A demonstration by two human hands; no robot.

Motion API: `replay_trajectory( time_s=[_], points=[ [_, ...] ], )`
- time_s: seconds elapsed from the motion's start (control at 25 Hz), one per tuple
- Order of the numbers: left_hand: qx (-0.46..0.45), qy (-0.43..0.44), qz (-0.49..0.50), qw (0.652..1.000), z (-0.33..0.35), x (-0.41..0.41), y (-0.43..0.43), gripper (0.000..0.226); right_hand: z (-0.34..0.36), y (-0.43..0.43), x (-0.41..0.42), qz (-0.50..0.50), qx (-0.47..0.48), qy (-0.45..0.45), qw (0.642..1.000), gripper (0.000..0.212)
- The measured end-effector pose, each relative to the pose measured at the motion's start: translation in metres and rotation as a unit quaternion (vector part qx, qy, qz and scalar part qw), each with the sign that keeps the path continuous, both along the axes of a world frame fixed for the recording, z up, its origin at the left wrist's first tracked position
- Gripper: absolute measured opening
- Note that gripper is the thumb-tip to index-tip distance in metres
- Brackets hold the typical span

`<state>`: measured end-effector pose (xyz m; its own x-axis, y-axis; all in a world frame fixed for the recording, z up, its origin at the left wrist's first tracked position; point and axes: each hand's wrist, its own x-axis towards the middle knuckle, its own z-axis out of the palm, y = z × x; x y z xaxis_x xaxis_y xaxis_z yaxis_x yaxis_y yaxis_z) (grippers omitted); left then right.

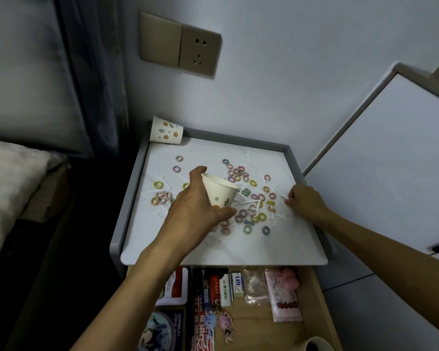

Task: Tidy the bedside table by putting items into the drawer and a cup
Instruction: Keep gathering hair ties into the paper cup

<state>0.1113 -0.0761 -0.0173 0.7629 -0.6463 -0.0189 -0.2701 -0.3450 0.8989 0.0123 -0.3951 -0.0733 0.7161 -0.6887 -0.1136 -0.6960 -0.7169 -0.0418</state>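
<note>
My left hand grips a white paper cup with small leaf and dot prints, tilted above the middle of the bedside table. Several small coloured hair rings and white floss picks lie scattered over the white tabletop. My right hand rests at the table's right side, its fingertips pinching a white floss pick. A second printed paper cup lies on its side at the table's far left corner. Below the tabletop the wooden drawer stands pulled out.
The drawer holds small boxes and packets, a pink packet and cartoon key charms. A dark-rimmed cup shows at the drawer's near right. A wall socket is above, a bed to the left and a white panel to the right.
</note>
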Motion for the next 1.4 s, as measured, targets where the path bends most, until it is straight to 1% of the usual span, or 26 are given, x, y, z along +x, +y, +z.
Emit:
replay_trajectory(
  time_s=[0.12,0.16,0.2,0.28,0.32,0.36,0.44,0.52,0.6,0.68,0.72,0.76,0.8,0.84,0.88,0.96,1.0,1.08,1.12,1.16,1.2,1.24,1.28,1.32,1.36,1.4],
  points=[
    [0.002,-0.001,-0.001,1.000,0.000,0.001,0.001,0.094,-0.002,0.001,-0.007,0.025,-0.033,-0.020,0.999,0.019],
    [0.004,-0.001,-0.001,1.000,0.000,0.001,0.001,0.094,0.000,0.002,-0.009,0.026,-0.031,-0.037,0.999,0.018],
    [0.004,-0.002,-0.002,1.000,0.000,0.001,0.000,0.094,0.006,0.004,-0.010,0.025,-0.013,-0.066,0.997,0.016],
    [0.007,-0.010,-0.006,1.000,0.000,0.000,0.001,0.096,0.030,0.015,-0.008,0.045,0.064,-0.150,0.986,0.012],
    [0.012,-0.019,-0.011,1.000,-0.001,0.000,0.001,0.097,0.049,0.024,-0.005,0.075,0.101,-0.184,0.975,0.009],
    [0.020,-0.030,-0.017,0.999,-0.001,0.000,0.002,0.098,0.070,0.036,0.000,0.115,0.127,-0.199,0.965,0.009],
    [0.032,-0.061,-0.034,0.997,-0.002,-0.002,0.003,0.098,0.113,0.065,0.013,0.204,0.149,-0.177,0.951,0.012],
    [0.032,-0.085,-0.050,0.995,0.000,-0.004,0.002,0.096,0.139,0.096,0.028,0.299,0.134,-0.126,0.936,0.015],
    [0.023,-0.083,-0.055,0.995,0.002,-0.006,0.000,0.094,0.143,0.123,0.040,0.386,0.113,-0.079,0.912,0.017],
    [0.008,-0.068,-0.059,0.996,0.003,-0.007,-0.003,0.090,0.136,0.136,0.047,0.433,0.101,-0.061,0.894,0.018],
    [0.002,-0.063,-0.060,0.996,0.004,-0.007,-0.003,0.088,0.133,0.137,0.048,0.428,0.098,-0.075,0.895,0.020],
    [-0.001,-0.062,-0.059,0.996,0.003,-0.007,-0.003,0.087,0.130,0.134,0.047,0.401,0.100,-0.104,0.905,0.021],
    [-0.002,-0.063,-0.057,0.996,0.004,-0.006,-0.003,0.087,0.128,0.129,0.046,0.353,0.114,-0.137,0.918,0.022],
    [-0.003,-0.063,-0.053,0.997,0.004,-0.005,-0.002,0.087,0.124,0.126,0.043,0.297,0.150,-0.160,0.929,0.022],
    [-0.005,-0.062,-0.050,0.997,0.005,-0.005,-0.002,0.088,0.120,0.126,0.039,0.245,0.210,-0.167,0.932,0.020],
    [-0.011,-0.061,-0.045,0.997,0.006,-0.005,-0.002,0.091,0.113,0.132,0.031,0.188,0.344,-0.164,0.905,0.013],
    [-0.016,-0.062,-0.040,0.997,0.007,-0.006,-0.002,0.091,0.111,0.136,0.029,0.180,0.384,-0.170,0.889,0.011],
    [-0.027,-0.067,-0.024,0.997,0.009,-0.006,-0.003,0.089,0.108,0.134,0.026,0.158,0.412,-0.201,0.875,0.008],
    [-0.029,-0.070,-0.016,0.997,0.009,-0.007,-0.003,0.087,0.105,0.127,0.023,0.141,0.391,-0.215,0.884,0.010],
    [-0.029,-0.073,-0.010,0.997,0.009,-0.006,-0.003,0.085,0.098,0.115,0.020,0.123,0.334,-0.216,0.909,0.013],
    [-0.028,-0.074,-0.006,0.997,0.008,-0.006,-0.003,0.085,0.087,0.102,0.015,0.099,0.255,-0.195,0.942,0.016],
    [-0.027,-0.073,-0.005,0.997,0.008,-0.005,-0.003,0.085,0.073,0.088,0.007,0.066,0.179,-0.151,0.970,0.022],
    [-0.026,-0.071,-0.006,0.997,0.007,-0.005,-0.003,0.085,0.058,0.077,-0.003,0.026,0.132,-0.095,0.986,0.029],
    [-0.027,-0.070,-0.008,0.997,0.007,-0.005,-0.003,0.085,0.043,0.071,-0.012,-0.012,0.116,-0.045,0.992,0.037],
    [-0.029,-0.070,-0.010,0.997,0.008,-0.005,-0.003,0.085,0.031,0.069,-0.019,-0.037,0.112,-0.018,0.993,0.043],
    [-0.032,-0.071,-0.013,0.997,0.008,-0.006,-0.003,0.085,0.020,0.068,-0.022,-0.048,0.105,-0.014,0.993,0.046]
  ],
)
